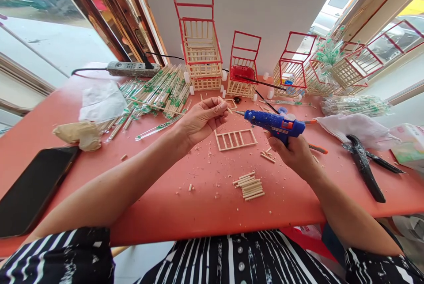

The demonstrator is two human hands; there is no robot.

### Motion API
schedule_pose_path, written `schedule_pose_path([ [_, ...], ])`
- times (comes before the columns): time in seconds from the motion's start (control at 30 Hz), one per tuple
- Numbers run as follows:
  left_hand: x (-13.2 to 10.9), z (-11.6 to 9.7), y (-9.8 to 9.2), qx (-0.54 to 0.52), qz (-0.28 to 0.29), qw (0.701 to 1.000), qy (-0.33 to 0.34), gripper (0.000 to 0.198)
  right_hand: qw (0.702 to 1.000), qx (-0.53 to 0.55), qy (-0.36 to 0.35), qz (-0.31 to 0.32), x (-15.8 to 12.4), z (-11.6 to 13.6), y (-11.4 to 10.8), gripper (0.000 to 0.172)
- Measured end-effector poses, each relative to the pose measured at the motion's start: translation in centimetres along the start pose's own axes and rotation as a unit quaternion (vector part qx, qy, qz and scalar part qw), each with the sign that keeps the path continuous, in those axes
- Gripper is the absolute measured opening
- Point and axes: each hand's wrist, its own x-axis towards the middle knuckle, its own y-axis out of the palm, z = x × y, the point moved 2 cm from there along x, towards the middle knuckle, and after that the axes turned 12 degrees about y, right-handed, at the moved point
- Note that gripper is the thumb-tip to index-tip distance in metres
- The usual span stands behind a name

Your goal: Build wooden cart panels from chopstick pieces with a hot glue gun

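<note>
My right hand [294, 151] is wrapped round the handle of a blue glue gun [273, 123], its nozzle pointing left. Close to that nozzle, my left hand [207, 118] pinches a short wooden stick [229, 109] between thumb and fingers; whether nozzle and stick touch I cannot tell. Below them on the table lies a ladder-shaped frame [236, 139] of glued sticks. Nearer to me is a small pile of short cut sticks [250, 187]. A few more short pieces [267, 157] lie by my right hand.
Model shopping carts with red trim [202, 54] stand along the back. Wrapped chopsticks [155, 92] and a power strip [132, 69] are at the left, with a phone [36, 187] at the edge. Black-handled cutters [366, 169] lie right. The red table [149, 213] has scattered wood crumbs.
</note>
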Motion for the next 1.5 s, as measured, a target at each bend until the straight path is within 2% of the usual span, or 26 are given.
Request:
schedule_pose_path([
  [0.27, 0.1, 0.3, -0.2, -0.021, -0.045, 0.999, -0.018, 0.026, 1.000, -0.016, 0.000, 0.011, -0.1, -0.2, 0.2, 0.038],
  [0.57, -0.2, 0.7, -0.2, -0.012, -0.037, 0.999, -0.027, 0.027, 0.998, -0.054, 0.002, 0.020, -0.1, -0.3, 0.5, 0.038],
  [0.9, -0.4, 0.7, 0.0, -0.004, -0.042, 0.999, -0.033, 0.026, 0.999, -0.046, -0.013, 0.007, 0.0, 0.5, 0.5, 0.044],
  [1.37, -0.1, 1.1, -0.3, -0.008, -0.036, 0.999, -0.029, 0.025, 0.999, -0.051, 0.004, 0.012, 0.0, -0.2, 0.5, 0.039],
  [1.5, -0.1, 1.1, -0.2, -0.010, -0.036, 0.999, -0.030, 0.025, 0.999, -0.048, -0.001, 0.003, 0.0, 0.0, 0.4, 0.043],
])
